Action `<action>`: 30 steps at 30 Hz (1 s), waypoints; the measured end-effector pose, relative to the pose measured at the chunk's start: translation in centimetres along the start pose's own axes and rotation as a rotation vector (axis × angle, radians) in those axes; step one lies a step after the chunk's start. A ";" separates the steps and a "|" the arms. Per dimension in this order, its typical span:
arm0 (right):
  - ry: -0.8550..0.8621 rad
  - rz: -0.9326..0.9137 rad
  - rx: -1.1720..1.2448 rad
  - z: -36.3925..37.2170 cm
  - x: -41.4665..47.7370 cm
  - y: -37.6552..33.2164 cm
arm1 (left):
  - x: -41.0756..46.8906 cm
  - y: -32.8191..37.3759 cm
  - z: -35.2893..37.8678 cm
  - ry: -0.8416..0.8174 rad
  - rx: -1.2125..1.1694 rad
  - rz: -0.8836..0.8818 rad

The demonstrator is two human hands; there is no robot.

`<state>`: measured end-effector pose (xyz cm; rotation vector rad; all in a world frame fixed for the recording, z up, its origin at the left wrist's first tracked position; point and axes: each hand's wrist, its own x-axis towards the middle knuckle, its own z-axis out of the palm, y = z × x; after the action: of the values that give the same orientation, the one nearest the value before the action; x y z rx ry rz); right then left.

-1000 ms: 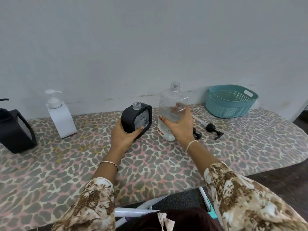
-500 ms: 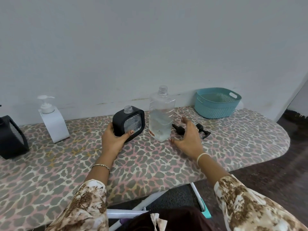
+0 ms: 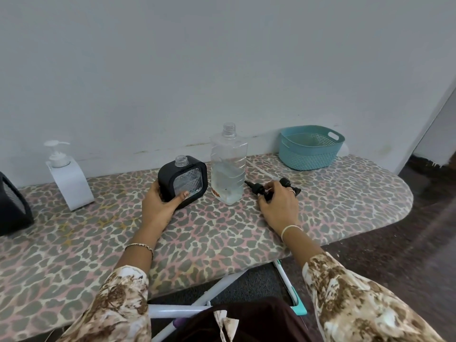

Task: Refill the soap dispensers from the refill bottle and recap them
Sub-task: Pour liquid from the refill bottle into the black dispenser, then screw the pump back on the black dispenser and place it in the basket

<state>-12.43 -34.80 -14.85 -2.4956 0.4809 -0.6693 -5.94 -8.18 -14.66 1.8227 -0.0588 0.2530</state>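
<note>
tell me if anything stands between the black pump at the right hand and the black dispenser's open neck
Yes: the clear refill bottle stands upright between them, right of the black dispenser in the left hand, left of the black pump the right hand grips. The pump likely has to pass around it.

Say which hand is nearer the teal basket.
Right. The right hand grips a black pump, in front and left of the teal basket; the left hand holds the black dispenser, past the refill bottle.
</note>
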 end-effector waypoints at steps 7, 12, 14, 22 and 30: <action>0.084 0.242 0.528 -1.0 -0.3 -0.3 | -0.6 0.6 0.0 0.014 0.115 0.029; 0.176 0.425 0.904 -2.4 0.5 -1.1 | -0.9 0.6 -0.2 0.002 0.126 0.028; 0.216 0.388 0.973 -3.6 0.7 -1.8 | -1.0 0.6 -0.2 0.002 0.119 0.023; 0.224 0.155 1.199 -8.3 0.5 -6.1 | -1.4 1.1 -0.2 0.000 0.160 0.017; 0.099 0.061 1.307 -7.5 1.3 -11.9 | -1.2 0.8 -0.8 -0.044 0.133 -0.022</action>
<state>-13.09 -28.62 -2.17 -1.2141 0.0614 -0.7359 -7.32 -7.75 -13.96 1.9600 -0.0538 0.2045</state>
